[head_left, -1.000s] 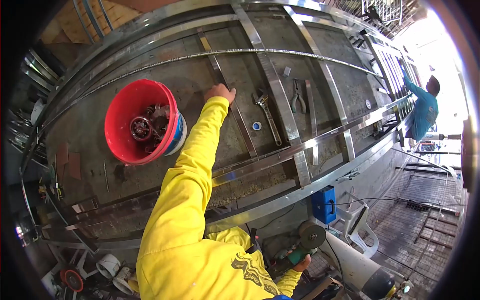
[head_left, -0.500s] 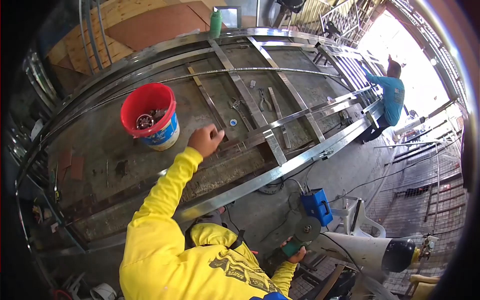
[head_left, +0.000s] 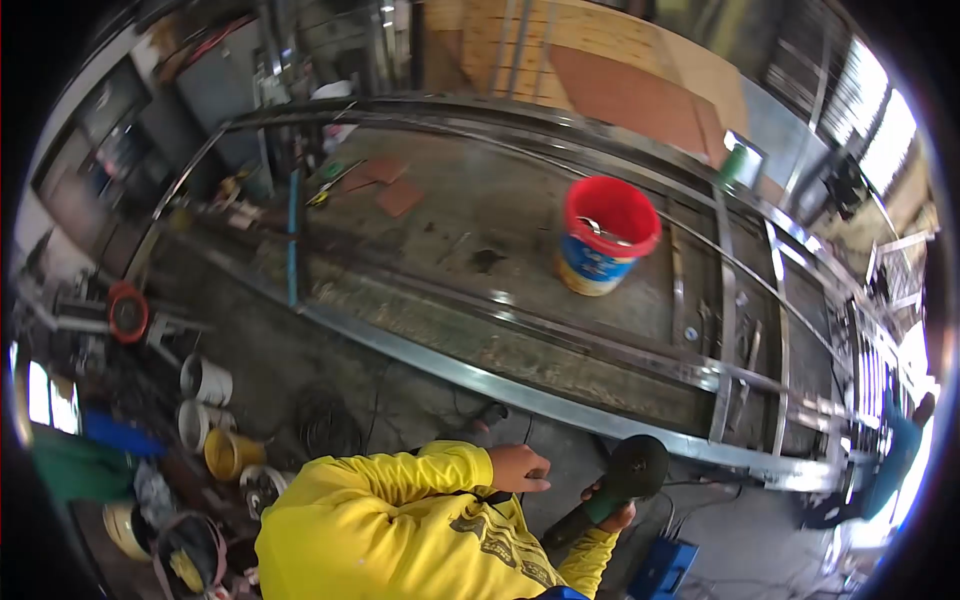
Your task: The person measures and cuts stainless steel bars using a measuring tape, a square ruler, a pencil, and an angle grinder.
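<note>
My right hand grips the green-and-black body of an angle grinder, held low in front of my chest with its round disc guard pointing up. My left hand, in a yellow sleeve, is drawn back close to my body with its fingers curled. It sits just left of the grinder, and I cannot tell whether it touches the tool. Ahead lies a long stainless steel frame on a workbench. A red bucket of metal parts stands on the bench inside the frame.
Several pails and cans and a red wheel clutter the floor on the left. A blue box sits by my right side. Hand tools lie near the frame's right end. A person in a teal shirt stands far right.
My left hand has left the steel frame and pulled back to my chest beside the grinder. My view has swung left, so the bucket and frame now sit to the right.
</note>
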The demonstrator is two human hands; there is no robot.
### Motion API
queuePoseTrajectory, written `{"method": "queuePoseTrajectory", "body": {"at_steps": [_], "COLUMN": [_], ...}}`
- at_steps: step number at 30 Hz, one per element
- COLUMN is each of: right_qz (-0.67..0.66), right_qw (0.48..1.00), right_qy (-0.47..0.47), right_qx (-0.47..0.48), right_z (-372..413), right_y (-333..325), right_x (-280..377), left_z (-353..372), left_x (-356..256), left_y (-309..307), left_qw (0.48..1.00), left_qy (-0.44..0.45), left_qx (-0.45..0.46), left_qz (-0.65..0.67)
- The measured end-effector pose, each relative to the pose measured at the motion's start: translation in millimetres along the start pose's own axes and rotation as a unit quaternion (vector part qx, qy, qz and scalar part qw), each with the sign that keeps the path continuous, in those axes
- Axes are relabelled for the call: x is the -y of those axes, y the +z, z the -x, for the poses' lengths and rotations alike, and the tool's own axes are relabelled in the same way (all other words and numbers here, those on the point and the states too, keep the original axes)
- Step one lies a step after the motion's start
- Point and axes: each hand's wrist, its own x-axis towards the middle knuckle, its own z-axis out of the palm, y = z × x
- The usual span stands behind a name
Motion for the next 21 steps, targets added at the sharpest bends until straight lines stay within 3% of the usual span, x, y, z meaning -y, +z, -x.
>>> {"method": "queuePoseTrajectory", "body": {"at_steps": [6, 7, 10, 11, 12, 15, 19, 21], "right_qz": [-0.02, -0.021, 0.037, 0.054, 0.07, 0.143, 0.321, 0.417], "right_qw": [0.996, 0.996, 0.988, 0.988, 0.987, 0.976, 0.936, 0.901], "right_qy": [0.087, 0.082, 0.149, 0.147, 0.143, 0.154, 0.143, 0.111], "right_qx": [-0.004, -0.027, -0.034, -0.011, 0.012, 0.047, -0.003, -0.036], "right_z": [-108.1, -129.4, -174.4, -189.5, -201.5, -226.7, -243.7, -241.4], "right_y": [36.3, 54.2, 98.0, 122.1, 140.9, 174.5, 224.3, 218.7], "right_x": [-50.9, -68.2, -113.3, -130.3, -146.4, -193.4, -262.5, -303.5], "left_z": [42.6, 47.4, 60.7, 68.4, 75.3, 102.8, 143.6, 165.0], "left_x": [8.8, 5.1, 20.2, 24.7, 34.4, 70.8, 119.3, 130.5], "left_y": [-17.4, -27.2, -35.9, -55.8, -63.6, -85.4, -110.1, -133.5], "left_qw": [0.988, 0.982, 0.957, 0.957, 0.945, 0.917, 0.9, 0.908], "left_qy": [-0.04, -0.05, -0.047, -0.074, -0.051, -0.013, -0.079, -0.172], "left_qx": [-0.056, -0.026, -0.207, -0.171, -0.205, -0.27, -0.34, -0.328], "left_qz": [0.136, 0.183, 0.196, 0.223, 0.249, 0.295, 0.26, 0.198]}}
